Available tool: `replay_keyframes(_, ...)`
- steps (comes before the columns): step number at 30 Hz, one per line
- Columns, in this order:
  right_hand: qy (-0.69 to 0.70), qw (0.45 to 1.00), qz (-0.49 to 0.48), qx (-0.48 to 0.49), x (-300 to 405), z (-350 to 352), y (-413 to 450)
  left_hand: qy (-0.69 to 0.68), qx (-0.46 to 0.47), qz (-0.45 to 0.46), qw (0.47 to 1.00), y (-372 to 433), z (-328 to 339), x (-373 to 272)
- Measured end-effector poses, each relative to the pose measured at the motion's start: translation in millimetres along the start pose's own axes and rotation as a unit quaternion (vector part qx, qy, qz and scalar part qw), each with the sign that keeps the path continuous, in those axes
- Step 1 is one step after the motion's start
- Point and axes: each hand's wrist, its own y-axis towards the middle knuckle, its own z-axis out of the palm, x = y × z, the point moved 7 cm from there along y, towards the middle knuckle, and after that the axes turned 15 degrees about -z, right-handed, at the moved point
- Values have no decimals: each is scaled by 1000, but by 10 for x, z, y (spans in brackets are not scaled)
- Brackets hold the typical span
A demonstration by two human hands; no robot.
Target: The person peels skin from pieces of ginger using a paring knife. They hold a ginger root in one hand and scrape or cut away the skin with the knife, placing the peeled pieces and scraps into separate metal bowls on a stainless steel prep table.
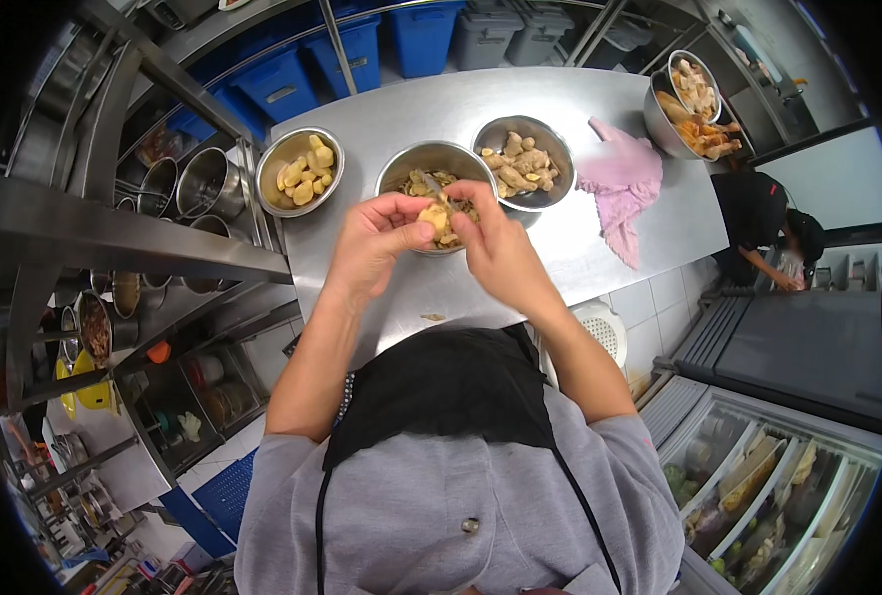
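Note:
Over the middle steel bowl [396,167], which holds brown peelings, my left hand [374,242] grips a partly peeled piece of ginger [435,217]. My right hand [497,245] is closed around a small knife [433,184] whose blade points up and left, close to the ginger. To the left stands a steel bowl [265,175] of peeled yellow ginger pieces [305,178]. On the other side, another steel bowl [566,175] contains unpeeled ginger roots [519,165]. The knife handle is mostly hidden in my right hand.
A pink cloth [619,178] lies on the steel table [441,297]. Steel bowls of meat pieces [672,130] stand at its right end. A metal shelf post [136,242] rises at the left. A perforated white stool [603,331] is below. Another person [753,216] bends at the far right.

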Motion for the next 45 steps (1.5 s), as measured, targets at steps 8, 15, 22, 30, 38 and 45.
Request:
replay_keyframes(8, 131, 980, 134, 65, 16, 16, -159, -55, -97, 13, 994, -13, 39, -58)
replay_keyframes(15, 74, 989, 99, 77, 71, 18, -159, -48, -105, 19, 993, -10, -10, -48)
replay_keyframes(22, -46, 997, 25, 61, 122, 66, -130, -26, -110, 40, 993, 2, -49, -49)
replay_keyframes(30, 118, 988, 87, 39, 74, 103, -43, -34, -97, 38, 994, -7, -97, -57)
replay_keyframes(38, 66, 994, 74, 51, 172, 66, -66, -125, -101, 30, 987, -16, -70, 55)
replay_keyframes(45, 156, 980, 117, 30, 3, 92, -4, -53, -90, 51, 993, 43, 3, 89)
